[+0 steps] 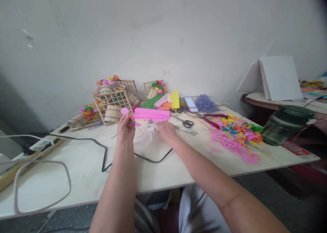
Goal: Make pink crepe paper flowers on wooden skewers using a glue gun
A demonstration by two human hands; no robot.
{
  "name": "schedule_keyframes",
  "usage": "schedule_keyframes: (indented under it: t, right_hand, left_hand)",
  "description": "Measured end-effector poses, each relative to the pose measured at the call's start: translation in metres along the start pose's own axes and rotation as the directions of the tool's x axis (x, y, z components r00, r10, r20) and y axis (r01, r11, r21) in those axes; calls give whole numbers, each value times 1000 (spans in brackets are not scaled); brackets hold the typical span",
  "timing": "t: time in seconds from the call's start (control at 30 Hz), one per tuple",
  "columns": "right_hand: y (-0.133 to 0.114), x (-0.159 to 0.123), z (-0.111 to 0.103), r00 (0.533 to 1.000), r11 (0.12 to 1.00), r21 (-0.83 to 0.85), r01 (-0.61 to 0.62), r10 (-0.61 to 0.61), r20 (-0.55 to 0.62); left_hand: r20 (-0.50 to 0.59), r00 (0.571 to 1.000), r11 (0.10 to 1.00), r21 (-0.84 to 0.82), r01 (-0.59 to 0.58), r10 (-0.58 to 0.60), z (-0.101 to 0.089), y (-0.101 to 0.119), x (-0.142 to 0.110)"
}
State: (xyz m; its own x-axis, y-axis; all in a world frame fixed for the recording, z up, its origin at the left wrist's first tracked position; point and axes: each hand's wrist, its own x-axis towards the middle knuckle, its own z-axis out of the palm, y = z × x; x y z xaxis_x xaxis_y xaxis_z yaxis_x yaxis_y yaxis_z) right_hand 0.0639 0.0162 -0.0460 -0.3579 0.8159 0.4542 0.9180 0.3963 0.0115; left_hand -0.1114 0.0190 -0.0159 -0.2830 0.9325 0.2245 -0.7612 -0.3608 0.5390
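Observation:
My left hand (126,125) is raised over the table, its fingertips pinching a round pink paper piece (124,111). Lower and to the right, my right hand (167,131) is closed at the side of a white tool that looks like a glue gun (151,128); its grip is partly hidden by blur. A black cord (145,159) runs across the table to under my right wrist. Behind both hands lies a folded bright pink paper strip (152,114). Another pink paper disc (138,125) rests on the table between the hands.
Stick baskets (112,100) with paper flowers stand at the back left. Scissors (188,124), red-handled pliers (212,120) and purple yarn (205,103) lie right of centre. Pink scraps (232,142) and a green jar (286,125) are farther right; a power strip (38,151) sits left.

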Motion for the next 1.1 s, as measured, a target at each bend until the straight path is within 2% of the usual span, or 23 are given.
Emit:
schedule_keyframes:
  t: [0.07, 0.17, 0.23, 0.33, 0.4, 0.5, 0.77, 1.1]
  right_hand:
    - [14, -1, -1, 993, 991, 73, -115, 117, -21]
    - [33, 0, 1, 941, 904, 303, -303, 334, -56]
    - [42, -1, 3, 899, 762, 554, -334, 434, -54]
    - [48, -6, 4, 887, 436, 852, -290, 456, 69]
    - [48, -10, 2, 903, 258, 936, -241, 413, 118]
    - [45, -14, -3, 928, 125, 975, -183, 350, 129]
    - [46, -17, -11, 967, -6, 982, -189, 173, 187]
    - [51, -20, -18, 975, 19, 976, -216, 53, 214]
  left_hand:
    - [-17, 1000, 1000, 12, -2, 2, -2, -2, 2]
    - [-13, 1000, 992, 125, 29, -28, -4, -14, 3]
    - [31, 996, 972, 226, 69, -78, -4, -25, 1]
    - [93, 977, 924, 352, 147, -191, -5, -40, -3]
    - [102, 968, 896, 410, 170, -231, -7, -46, -5]
    - [87, 966, 880, 439, 183, -244, -11, -49, -4]
    - [122, 944, 853, 474, 217, -308, -10, -54, -7]
    - [166, 924, 859, 453, 239, -344, -11, -55, -7]
